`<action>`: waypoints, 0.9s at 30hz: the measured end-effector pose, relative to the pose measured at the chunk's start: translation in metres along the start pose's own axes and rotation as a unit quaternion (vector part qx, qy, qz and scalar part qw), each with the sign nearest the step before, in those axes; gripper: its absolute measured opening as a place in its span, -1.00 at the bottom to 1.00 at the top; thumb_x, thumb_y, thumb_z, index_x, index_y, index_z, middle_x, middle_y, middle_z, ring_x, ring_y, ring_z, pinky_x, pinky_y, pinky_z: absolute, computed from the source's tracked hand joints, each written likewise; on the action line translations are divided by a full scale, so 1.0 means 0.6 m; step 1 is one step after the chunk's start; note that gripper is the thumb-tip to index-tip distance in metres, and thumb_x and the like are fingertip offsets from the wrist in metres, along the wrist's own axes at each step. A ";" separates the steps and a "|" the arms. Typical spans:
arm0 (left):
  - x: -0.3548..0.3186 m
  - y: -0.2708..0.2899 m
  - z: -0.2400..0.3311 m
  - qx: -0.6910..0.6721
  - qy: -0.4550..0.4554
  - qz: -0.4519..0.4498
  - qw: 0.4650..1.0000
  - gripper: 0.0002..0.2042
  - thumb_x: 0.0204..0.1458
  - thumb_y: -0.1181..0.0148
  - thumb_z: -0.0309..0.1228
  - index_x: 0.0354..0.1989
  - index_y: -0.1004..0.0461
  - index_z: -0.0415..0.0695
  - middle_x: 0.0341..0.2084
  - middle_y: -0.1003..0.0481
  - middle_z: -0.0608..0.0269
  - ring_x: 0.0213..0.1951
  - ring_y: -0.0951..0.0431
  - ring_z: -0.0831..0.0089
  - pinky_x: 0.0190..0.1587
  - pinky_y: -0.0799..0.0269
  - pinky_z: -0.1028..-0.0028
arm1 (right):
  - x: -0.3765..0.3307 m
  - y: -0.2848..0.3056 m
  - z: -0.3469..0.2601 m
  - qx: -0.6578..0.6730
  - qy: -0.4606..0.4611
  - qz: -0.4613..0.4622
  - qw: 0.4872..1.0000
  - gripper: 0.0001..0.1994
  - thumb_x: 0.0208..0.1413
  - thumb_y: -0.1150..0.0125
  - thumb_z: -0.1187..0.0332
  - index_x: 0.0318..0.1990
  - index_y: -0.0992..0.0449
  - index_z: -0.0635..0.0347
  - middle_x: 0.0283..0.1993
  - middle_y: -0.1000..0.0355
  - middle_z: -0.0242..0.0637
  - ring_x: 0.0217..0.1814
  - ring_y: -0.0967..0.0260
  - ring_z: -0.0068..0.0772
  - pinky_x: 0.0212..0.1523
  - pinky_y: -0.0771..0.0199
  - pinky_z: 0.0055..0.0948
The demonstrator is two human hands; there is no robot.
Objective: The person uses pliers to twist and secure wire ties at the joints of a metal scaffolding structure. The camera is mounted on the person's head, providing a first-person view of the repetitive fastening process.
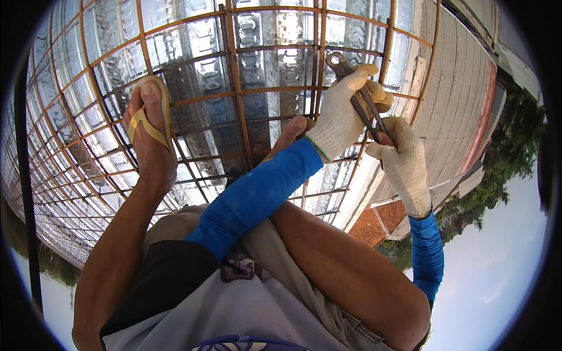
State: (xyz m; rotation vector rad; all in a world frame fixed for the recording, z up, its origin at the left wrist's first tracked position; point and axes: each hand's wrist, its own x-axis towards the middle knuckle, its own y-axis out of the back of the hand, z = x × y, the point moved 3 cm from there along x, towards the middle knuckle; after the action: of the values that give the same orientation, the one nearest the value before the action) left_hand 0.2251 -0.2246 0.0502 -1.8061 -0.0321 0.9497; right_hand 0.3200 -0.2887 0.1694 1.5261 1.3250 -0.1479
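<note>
A pair of metal pincers (364, 100) is held at a slant above the mesh, its rounded jaws toward the upper left. My left hand (344, 112), in a white knit glove with yellowish fingertips, is closed around the pincers near the jaws. At the lower ends of the handles, my right hand (404, 164), gloved the same way, has its fingers closed on them. The bent fingers partly hide the handles. Beneath the pincers runs a mesh of rusty reinforcing bars (237, 88); the jaws appear close to a bar crossing, but contact cannot be made out.
Shiny ribbed metal decking (193, 44) lies under the mesh. My sandalled foot (149, 123) stands on the bars at left; another foot (288, 133) is partly hidden behind my left arm. A grey corrugated roof (453, 88), a red tiled roof (380, 222) and trees lie beyond the edge at right.
</note>
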 end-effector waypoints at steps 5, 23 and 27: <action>0.001 -0.002 0.005 -0.031 -0.025 -0.016 0.999 -0.69 0.34 -0.10 -0.24 0.08 -0.51 -0.18 -0.44 -0.54 0.26 -0.23 -0.62 0.16 -0.01 -0.54 0.03 | 0.002 0.005 -0.033 -0.043 0.021 -0.025 0.999 -0.80 0.20 -0.21 0.60 -0.03 -0.51 0.33 -0.30 -0.50 -0.36 -0.33 -0.38 -0.68 -0.29 -0.44 -0.59; 0.017 -0.032 -0.019 -0.016 -0.037 0.174 0.984 -0.87 0.29 -0.20 -0.34 -0.17 -0.48 -0.13 -0.66 -0.23 0.50 -0.64 -0.22 0.54 -0.48 -0.29 0.39 | -0.004 -0.055 0.013 -0.417 0.148 0.048 0.895 -0.62 0.17 -0.37 0.37 0.08 -0.47 0.34 -0.23 -0.57 -0.04 -0.28 -0.65 -0.06 -0.33 -0.69 -0.19; 0.013 -0.021 -0.009 0.048 -0.026 0.162 0.985 -0.77 0.28 -0.26 -0.21 -0.16 -0.50 -0.13 -0.64 -0.30 0.46 -0.62 -0.31 0.50 -0.46 -0.36 0.34 | 0.011 -0.048 0.022 -0.272 0.118 0.003 0.955 -0.64 0.20 -0.36 0.33 0.05 -0.46 0.34 -0.35 -0.58 -0.01 -0.32 -0.66 -0.02 -0.40 -0.66 -0.21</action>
State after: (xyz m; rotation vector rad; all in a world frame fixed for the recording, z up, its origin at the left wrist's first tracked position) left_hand 0.2386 -0.2199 0.0565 -1.7277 0.2778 1.2055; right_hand 0.3070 -0.2994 0.1415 1.0953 1.3991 0.3896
